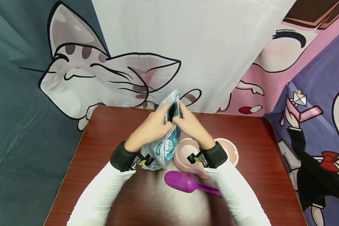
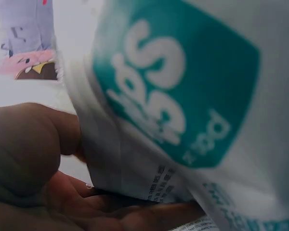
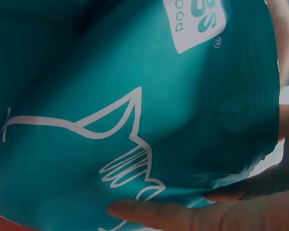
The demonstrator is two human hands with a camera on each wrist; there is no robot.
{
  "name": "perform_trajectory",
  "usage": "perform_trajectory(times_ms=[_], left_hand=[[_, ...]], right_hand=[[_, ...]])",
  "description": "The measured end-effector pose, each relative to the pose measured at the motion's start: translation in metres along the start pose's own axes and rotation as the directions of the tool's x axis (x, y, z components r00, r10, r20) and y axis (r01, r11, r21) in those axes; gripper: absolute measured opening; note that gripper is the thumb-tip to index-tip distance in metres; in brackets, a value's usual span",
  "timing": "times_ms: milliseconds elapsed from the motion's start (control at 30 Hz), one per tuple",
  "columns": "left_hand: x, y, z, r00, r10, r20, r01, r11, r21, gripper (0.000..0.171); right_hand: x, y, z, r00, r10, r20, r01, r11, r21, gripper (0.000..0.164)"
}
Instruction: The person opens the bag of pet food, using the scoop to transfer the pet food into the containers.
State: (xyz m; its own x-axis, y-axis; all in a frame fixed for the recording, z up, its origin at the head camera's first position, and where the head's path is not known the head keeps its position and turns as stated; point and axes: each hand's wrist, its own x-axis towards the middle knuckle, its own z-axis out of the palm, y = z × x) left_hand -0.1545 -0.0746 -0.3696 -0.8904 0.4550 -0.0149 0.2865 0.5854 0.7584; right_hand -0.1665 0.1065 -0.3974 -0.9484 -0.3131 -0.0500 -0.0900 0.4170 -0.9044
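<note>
A teal-and-white pet food bag (image 1: 159,153) stands upright near the middle of the table, its dark mouth spread apart at the top. My left hand (image 1: 156,125) grips the left side of that mouth, thumb over the rim. On the opposite side, my right hand (image 1: 190,124) holds the other edge with its thumb at the opening. White lettering on a teal patch of the bag (image 2: 216,86) fills much of the left wrist view. A white line drawing of an animal marks the teal face of the bag (image 3: 86,168) in the right wrist view. The bag's contents are hidden.
Right of the bag sits a pink double bowl (image 1: 182,157), partly covered by my right forearm. A purple scoop (image 1: 183,182) lies in front of it, its handle running under the right sleeve. Printed cloth (image 1: 203,37) hangs behind the brown table (image 1: 99,163).
</note>
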Motion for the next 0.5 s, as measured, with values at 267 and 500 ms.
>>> perform_trajectory(times_ms=[267,500], left_hand=[[-0.002,-0.004,-0.004,1.0,-0.023,-0.008,0.023,1.0,-0.002,0.072],[-0.002,-0.001,-0.016,1.0,-0.022,-0.019,0.023,0.999,0.034,0.067]], right_hand=[[-0.003,0.007,-0.006,1.0,-0.009,0.01,0.009,0.999,0.053,0.084],[-0.006,0.008,-0.02,0.999,0.017,0.033,-0.025,0.965,0.261,0.077]])
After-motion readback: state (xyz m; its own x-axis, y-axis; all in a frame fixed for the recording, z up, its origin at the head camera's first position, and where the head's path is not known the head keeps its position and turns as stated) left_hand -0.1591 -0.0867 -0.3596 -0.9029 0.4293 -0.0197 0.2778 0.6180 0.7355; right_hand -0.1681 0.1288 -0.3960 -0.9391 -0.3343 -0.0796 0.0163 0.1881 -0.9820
